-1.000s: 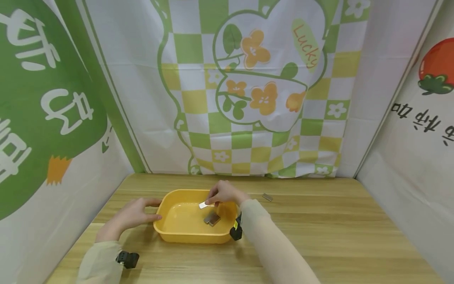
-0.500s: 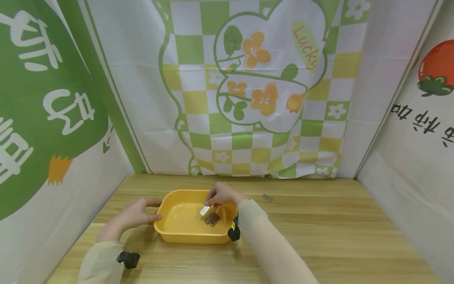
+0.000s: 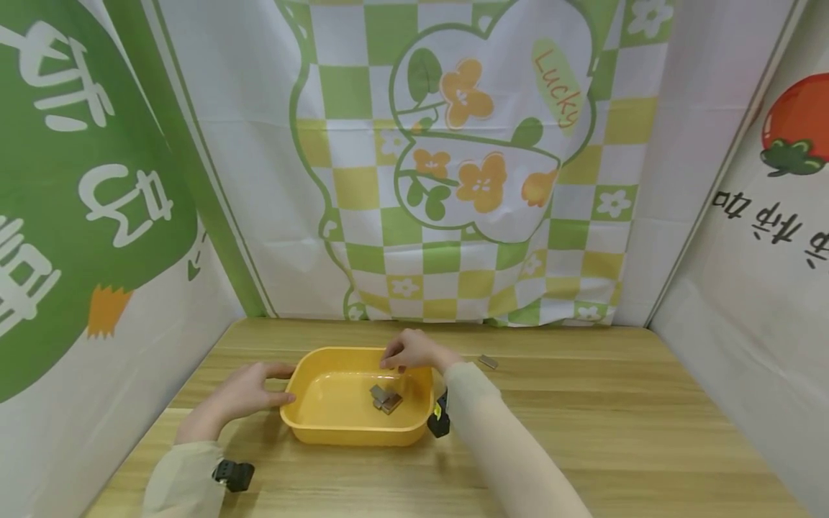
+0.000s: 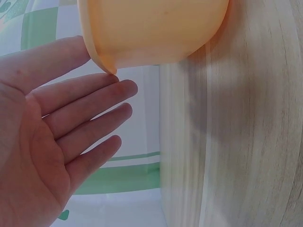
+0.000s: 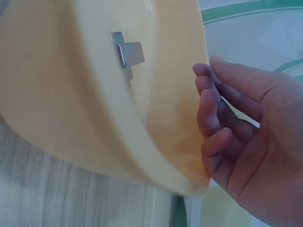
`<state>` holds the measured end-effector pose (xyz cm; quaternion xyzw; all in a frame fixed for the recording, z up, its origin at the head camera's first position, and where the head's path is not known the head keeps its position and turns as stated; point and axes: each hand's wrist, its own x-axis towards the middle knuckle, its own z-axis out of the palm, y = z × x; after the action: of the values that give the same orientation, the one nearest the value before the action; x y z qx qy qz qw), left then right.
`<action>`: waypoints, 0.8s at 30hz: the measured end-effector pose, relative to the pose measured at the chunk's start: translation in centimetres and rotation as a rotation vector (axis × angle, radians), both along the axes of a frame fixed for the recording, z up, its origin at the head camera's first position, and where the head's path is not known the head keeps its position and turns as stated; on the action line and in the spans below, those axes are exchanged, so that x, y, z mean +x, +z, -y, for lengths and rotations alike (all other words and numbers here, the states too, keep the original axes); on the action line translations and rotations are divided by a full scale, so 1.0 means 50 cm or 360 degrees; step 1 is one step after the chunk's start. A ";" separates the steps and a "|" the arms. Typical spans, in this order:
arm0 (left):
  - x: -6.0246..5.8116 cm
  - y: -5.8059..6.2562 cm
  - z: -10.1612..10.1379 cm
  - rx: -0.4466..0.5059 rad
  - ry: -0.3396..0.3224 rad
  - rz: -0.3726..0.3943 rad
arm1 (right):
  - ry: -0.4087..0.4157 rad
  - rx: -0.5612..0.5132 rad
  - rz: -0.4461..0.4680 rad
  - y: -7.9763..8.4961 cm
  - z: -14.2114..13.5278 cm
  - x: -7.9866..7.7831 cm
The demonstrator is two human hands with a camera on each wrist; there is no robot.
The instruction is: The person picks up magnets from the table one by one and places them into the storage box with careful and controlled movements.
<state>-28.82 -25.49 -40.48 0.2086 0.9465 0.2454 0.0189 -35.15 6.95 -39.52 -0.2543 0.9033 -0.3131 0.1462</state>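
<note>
A yellow plastic basin [image 3: 355,434] stands on the table. My left hand [image 3: 241,392] is at its left side, the thumb and index finger touching the rim. In the left wrist view, the left hand's [image 4: 61,111] fingers are mostly straight and spread. Over the basin's back right part, my right hand [image 3: 417,350] has loosely bent fingers and holds nothing. Below it, several small flat rectangular metal pieces [image 3: 386,398] lie overlapped on the basin floor. The right wrist view shows shiny metal pieces [image 5: 131,53] apart from the right hand's [image 5: 251,127] fingertips.
Another small grey metal piece [image 3: 488,362] lies on the wooden table [image 3: 583,417], right of the basin near the back. A checkered curtain [image 3: 440,280] hangs behind the table, with printed cloth walls at both sides. Each wrist wears a black camera.
My right hand has lowered a metal piece onto the others in the basin, let go of it, and drawn slightly up and right. The left hand has stayed put.
</note>
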 end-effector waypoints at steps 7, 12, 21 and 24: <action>0.000 0.003 -0.001 0.0001 -0.0003 0.0002 | 0.0010 0.0018 -0.0025 0.009 -0.015 0.004; 0.000 0.003 -0.001 0.0000 0.0002 -0.0004 | 0.0003 0.0025 -0.0041 0.012 -0.030 0.002; -0.002 -0.002 0.002 -0.0003 -0.0012 -0.0015 | -0.0030 -0.0014 -0.0052 0.013 -0.060 0.002; -0.003 -0.002 0.002 -0.0006 -0.0015 -0.0019 | -0.0041 -0.0019 -0.0063 0.013 -0.069 0.003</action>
<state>-28.95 -25.59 -40.61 0.2145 0.9461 0.2423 0.0148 -34.98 10.40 -38.89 -0.2497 0.9072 -0.3154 0.1229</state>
